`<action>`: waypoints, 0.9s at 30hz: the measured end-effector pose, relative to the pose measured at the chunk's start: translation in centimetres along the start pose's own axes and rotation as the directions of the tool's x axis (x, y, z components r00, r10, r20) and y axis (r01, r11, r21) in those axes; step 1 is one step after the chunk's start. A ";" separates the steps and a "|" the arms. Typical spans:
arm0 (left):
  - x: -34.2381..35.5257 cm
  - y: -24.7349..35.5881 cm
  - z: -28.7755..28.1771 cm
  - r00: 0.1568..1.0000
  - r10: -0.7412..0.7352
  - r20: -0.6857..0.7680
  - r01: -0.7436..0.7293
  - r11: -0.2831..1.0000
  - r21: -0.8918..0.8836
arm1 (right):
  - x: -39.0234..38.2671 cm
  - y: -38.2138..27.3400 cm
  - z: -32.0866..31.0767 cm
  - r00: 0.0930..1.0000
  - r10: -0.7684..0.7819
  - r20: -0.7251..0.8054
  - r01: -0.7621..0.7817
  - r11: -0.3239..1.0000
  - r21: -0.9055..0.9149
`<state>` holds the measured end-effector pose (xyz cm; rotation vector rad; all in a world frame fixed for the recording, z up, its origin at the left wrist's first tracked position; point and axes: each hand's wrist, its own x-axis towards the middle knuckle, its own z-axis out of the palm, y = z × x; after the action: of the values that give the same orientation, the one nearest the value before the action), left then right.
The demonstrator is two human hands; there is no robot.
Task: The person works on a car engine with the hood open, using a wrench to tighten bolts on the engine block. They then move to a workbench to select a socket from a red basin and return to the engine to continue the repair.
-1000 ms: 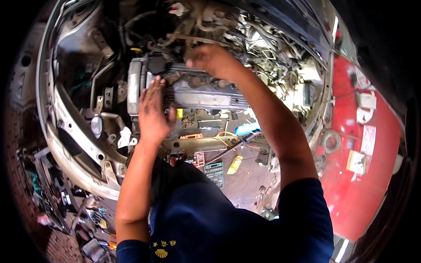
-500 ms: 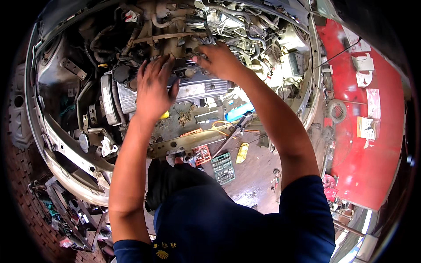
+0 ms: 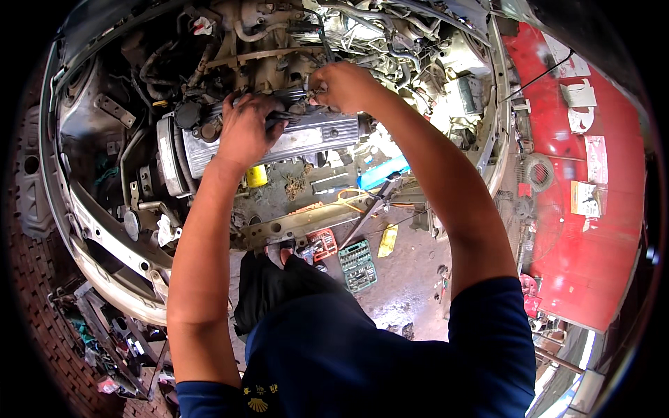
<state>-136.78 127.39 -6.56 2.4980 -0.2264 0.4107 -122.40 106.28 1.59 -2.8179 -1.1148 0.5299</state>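
A silver ribbed engine cover [image 3: 310, 139] lies across the top of the engine, with a round dark cap [image 3: 188, 113] at its left. My left hand [image 3: 247, 132] rests on the cover, fingers bent over its upper part around something I cannot make out, thumb toward the middle. To its right, my right hand [image 3: 341, 90] is closed at the cover's far edge, its fingertips on a small part too hidden to name. Hoses and metal pipes [image 3: 258, 56] lie just beyond both hands.
The car's front body frame [image 3: 104, 265] curves round the left. Below the engine are a green socket case [image 3: 359, 265], an orange case [image 3: 322, 244], a blue object [image 3: 383, 171] and a yellow packet [image 3: 388, 240]. A red panel [image 3: 606, 265] with paper pieces fills the right.
My right hand has gone from blurred motion above the cover to curled at its far edge. My left hand's fingers, earlier stretched out, are now bent over the cover. The view has shifted.
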 end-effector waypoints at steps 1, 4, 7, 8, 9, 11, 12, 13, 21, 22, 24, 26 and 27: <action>0.1 0.2 0.1 1.000 0.007 -0.009 -0.007 1.000 0.008 | 0.3 0.5 0.0 0.998 -0.033 0.062 0.028 0.997 0.068; -0.2 0.3 0.7 1.000 -0.009 -0.025 0.011 0.997 0.078 | 1.0 0.1 0.0 0.992 -0.023 0.124 0.003 0.988 0.157; -0.5 0.4 0.9 0.999 -0.031 -0.042 0.039 0.981 0.192 | 1.3 -0.8 -0.8 0.955 0.045 0.293 -0.147 0.929 0.338; -0.4 0.5 1.0 0.998 -0.029 -0.055 0.042 0.970 0.241 | 1.5 0.2 -0.5 0.954 0.047 0.295 -0.150 0.929 0.338; -0.2 0.7 1.3 0.998 -0.024 -0.055 0.036 0.972 0.232 | 1.6 1.8 -0.1 0.974 -0.053 0.218 -0.023 0.944 0.329; -0.1 0.8 1.6 0.997 -0.015 -0.070 0.032 0.965 0.260 | 1.7 3.0 0.4 0.977 -0.158 0.146 0.106 0.943 0.315; -0.1 0.6 1.5 0.998 -0.019 -0.066 0.036 0.964 0.262 | 1.8 2.7 0.1 0.974 -0.137 0.183 0.071 0.942 0.329; 0.0 0.1 1.3 0.999 -0.036 0.003 0.034 0.964 0.265 | 1.9 2.5 -0.2 0.969 -0.116 0.220 0.035 0.939 0.342; 2.0 -1.0 -0.5 0.961 -0.144 0.235 0.118 0.986 0.119 | 3.2 2.1 -1.7 0.943 -0.134 0.303 0.067 0.973 0.221; 2.0 -1.0 -0.4 0.961 -0.143 0.237 0.119 0.986 0.116 | 3.6 2.1 -1.9 0.943 -0.132 0.306 0.065 0.973 0.222; 1.8 -1.3 -0.1 0.985 -0.077 0.154 0.065 0.994 0.085 | 4.4 1.9 -2.3 0.908 -0.155 0.390 0.086 0.978 0.188; 1.5 -1.5 -0.1 0.989 -0.059 0.134 0.048 0.995 0.087 | 5.1 1.6 -2.4 0.897 -0.122 0.425 0.044 0.981 0.190; 1.4 -1.5 -0.1 0.993 -0.040 0.113 0.029 0.995 0.090 | 5.3 1.4 -2.4 0.884 -0.091 0.458 0.003 0.982 0.189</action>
<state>-135.13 128.51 -6.83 2.6118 -0.2142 0.2689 -117.07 108.94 2.01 -2.5590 -1.1199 1.2854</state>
